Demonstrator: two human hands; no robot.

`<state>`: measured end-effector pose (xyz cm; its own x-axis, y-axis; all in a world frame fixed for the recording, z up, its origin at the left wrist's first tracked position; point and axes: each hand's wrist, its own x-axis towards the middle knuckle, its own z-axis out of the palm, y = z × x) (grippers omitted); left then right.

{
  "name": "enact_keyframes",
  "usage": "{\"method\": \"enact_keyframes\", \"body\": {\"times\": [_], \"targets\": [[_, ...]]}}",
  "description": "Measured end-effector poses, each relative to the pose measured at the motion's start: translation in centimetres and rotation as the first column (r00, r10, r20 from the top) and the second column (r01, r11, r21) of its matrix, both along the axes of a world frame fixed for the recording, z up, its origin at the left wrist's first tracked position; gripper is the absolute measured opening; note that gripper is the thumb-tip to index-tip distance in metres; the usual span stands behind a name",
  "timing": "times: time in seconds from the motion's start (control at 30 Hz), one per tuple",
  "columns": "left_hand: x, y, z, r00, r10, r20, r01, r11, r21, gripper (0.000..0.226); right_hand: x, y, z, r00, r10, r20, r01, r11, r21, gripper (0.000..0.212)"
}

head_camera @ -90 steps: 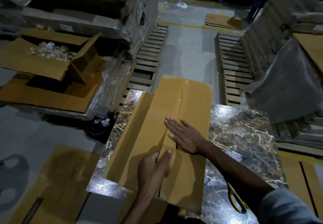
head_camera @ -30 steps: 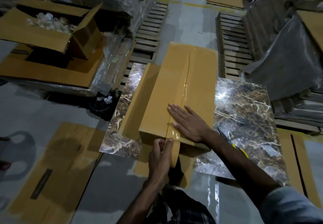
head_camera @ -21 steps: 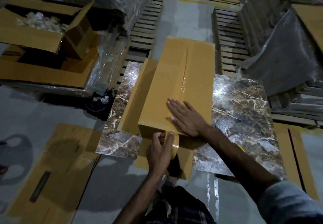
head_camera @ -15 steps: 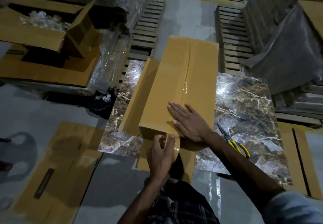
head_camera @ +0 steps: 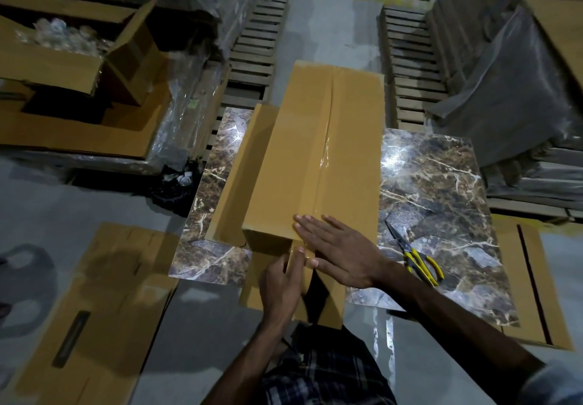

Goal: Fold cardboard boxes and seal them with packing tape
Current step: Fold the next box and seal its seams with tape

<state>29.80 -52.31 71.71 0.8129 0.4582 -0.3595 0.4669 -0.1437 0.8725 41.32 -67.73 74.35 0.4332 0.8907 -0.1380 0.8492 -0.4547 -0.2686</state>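
The tape on the cardboard box, lying across the marble worktop, has now reached the near edge, the left hand pinching it down, the right hand flat on top, fingers straight; this seam looks nearly sealed.

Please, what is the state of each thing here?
Long brown cardboard box: top flaps closed, seam taped.
Clear packing tape: stuck along seam, left hand grips its near end.
Right hand: flat on box top.
Yellow-handled scissors: closed, lying on marble table.
Brown carton at left: flaps open.
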Motion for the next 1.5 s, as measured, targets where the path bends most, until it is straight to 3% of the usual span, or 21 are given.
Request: {"method": "enact_keyframes", "body": {"times": [0.17,0.33,0.47,0.63,0.77,0.93,1.0,1.07,1.1,1.13,1.2,1.23,1.27,1.33,1.4,1.5], "targets": [[0.0,0.3,-2.6,0.996,-0.048,-0.081,0.058,0.990,0.126,0.083,0.1,0.1,-0.4,0.999,-0.012,0.030,0.012,1.000,-0.001,0.064],[-0.8,0.6,-3.5,0.998,0.006,-0.069,0.001,0.995,0.098,0.076,0.3,0.3,-1.2,0.997,-0.057,0.050,0.056,0.998,0.020,0.059],[-0.8,0.5,-4.4,0.998,-0.010,-0.056,0.011,1.000,0.023,0.091,0.1,0.5,-1.7,0.985,-0.094,0.146,0.093,0.996,0.012,0.061],[-1.2,0.8,-3.5,0.998,0.047,-0.042,-0.051,0.995,-0.091,0.043,0.0,0.7,-2.1,0.972,-0.120,0.203,0.115,0.993,0.037,0.061],[-0.9,1.9,-3.5,0.996,-0.058,-0.073,0.045,0.985,-0.169,0.058,0.1,0.6,-2.2,0.970,-0.121,0.210,0.111,0.992,0.061,0.060],[0.1,3.0,-4.2,0.989,-0.116,-0.097,0.068,0.913,-0.402,0.062,0.1,0.8,-2.0,0.967,-0.107,0.230,0.093,0.993,0.072,0.060],[0.5,3.1,-4.4,0.982,-0.146,-0.122,0.081,0.902,-0.425,0.052,-0.2,0.0,-1.8,0.959,-0.210,0.190,0.165,0.960,0.226,0.057],[0.8,3.3,-4.6,0.984,-0.136,-0.114,0.076,0.903,-0.424,0.021,-0.8,-1.8,-1.9,0.875,-0.475,0.097,0.361,0.772,0.523,0.047],[0.9,3.3,-4.5,0.986,-0.136,-0.097,0.081,0.897,-0.434,0.010,-1.1,-3.1,-2.3,0.770,-0.637,0.043,0.466,0.607,0.644,0.040],[0.9,3.3,-4.5,0.990,-0.121,-0.077,0.074,0.891,-0.447,0.016,-1.4,-4.8,-3.1,0.624,-0.780,-0.034,0.560,0.417,0.716,0.033],[0.9,3.3,-4.5,0.995,-0.097,-0.037,0.069,0.882,-0.466,0.033,-1.7,-8.9,-5.8,0.274,-0.936,-0.222,0.713,0.043,0.700,0.026],[0.9,3.2,-4.4,0.996,-0.089,-0.015,0.072,0.879,-0.472,0.035,-1.8,-11.1,-7.5,0.119,-0.949,-0.292,0.789,-0.088,0.608,0.029],[0.9,3.2,-4.6,0.996,-0.089,-0.003,0.077,0.878,-0.473,0.034,-2.0,-13.1,-9.4,0.007,-0.944,-0.330,0.871,-0.156,0.466,0.036],[0.9,2.8,-4.2,0.994,-0.106,-0.017,0.087,0.885,-0.457,0.014,-2.7,-16.4,-12.8,-0.083,-0.953,-0.291,0.980,-0.131,0.151,0.043],[1.0,2.7,-4.0,0.988,-0.151,-0.008,0.134,0.896,-0.424,0.013,-3.4,-18.2,-15.1,-0.002,-0.979,-0.203,1.000,0.003,-0.027,0.047],[0.8,2.8,-3.7,0.986,-0.164,0.012,0.155,0.903,-0.401,0.016,-2.8,-19.3,-16.3,0.133,-0.986,-0.104,0.990,0.137,-0.039,0.042]]}}
